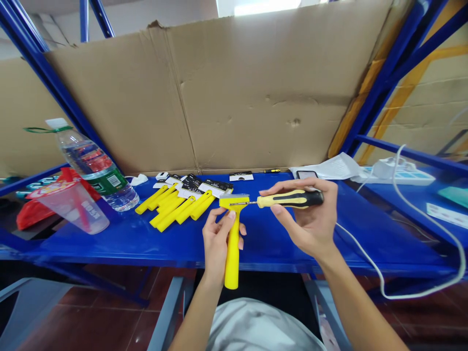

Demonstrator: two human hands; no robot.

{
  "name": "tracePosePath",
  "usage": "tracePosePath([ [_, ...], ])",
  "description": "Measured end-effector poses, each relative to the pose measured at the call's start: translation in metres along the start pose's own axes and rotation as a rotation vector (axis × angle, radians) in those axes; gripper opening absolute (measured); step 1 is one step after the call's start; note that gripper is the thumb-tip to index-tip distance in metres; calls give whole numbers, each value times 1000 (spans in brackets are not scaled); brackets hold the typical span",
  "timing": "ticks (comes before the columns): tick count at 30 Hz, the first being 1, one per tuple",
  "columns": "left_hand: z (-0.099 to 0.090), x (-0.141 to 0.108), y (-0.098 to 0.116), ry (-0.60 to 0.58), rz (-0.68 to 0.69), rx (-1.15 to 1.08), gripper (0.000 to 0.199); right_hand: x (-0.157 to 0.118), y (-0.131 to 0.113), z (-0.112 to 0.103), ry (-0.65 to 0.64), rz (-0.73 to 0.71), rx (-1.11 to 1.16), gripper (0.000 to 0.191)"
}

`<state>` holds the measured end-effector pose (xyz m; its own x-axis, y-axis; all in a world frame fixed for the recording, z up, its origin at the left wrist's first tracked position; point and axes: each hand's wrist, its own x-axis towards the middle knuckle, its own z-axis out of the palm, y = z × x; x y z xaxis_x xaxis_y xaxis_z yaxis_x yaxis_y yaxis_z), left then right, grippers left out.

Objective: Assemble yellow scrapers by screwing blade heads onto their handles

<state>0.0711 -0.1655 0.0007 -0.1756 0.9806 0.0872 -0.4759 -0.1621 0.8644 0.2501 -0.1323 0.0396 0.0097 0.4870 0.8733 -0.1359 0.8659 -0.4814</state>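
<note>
Left hand closed round yellow scraper, steadying it, while right hand grips screwdriver, tip at scraper head.

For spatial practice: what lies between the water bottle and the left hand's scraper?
A pile of yellow scrapers, seen in the head view.

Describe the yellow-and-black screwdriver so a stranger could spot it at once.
On the blue metal shelf, beside the yellow plastic scrapers, find the right hand. It holds a yellow-and-black screwdriver. Unlike the small one at the back, its steel shaft crosses the scraper in the left hand.
</note>
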Motion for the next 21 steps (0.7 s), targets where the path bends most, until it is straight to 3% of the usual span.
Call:
tracePosePath([
  [3, 0, 0, 1, 8, 3, -4, 53, -1, -1, 1, -58, 25, 49, 53],
  [8, 1, 1, 1, -13, -5, 3, 53, -2, 0, 5, 47, -64, -32, 56],
  [14, 1, 0, 0, 1, 5, 1, 54, -5, -3, 9, -73, -20, 11, 66],
  [19, 2, -1, 1, -19, -3, 13, 52, -6, 2, 12, 39, -122, -80, 70],
  [21, 2, 0, 0, -22, 0, 10, 54, -6, 3, 12, 28, -127, -84, 69],
])
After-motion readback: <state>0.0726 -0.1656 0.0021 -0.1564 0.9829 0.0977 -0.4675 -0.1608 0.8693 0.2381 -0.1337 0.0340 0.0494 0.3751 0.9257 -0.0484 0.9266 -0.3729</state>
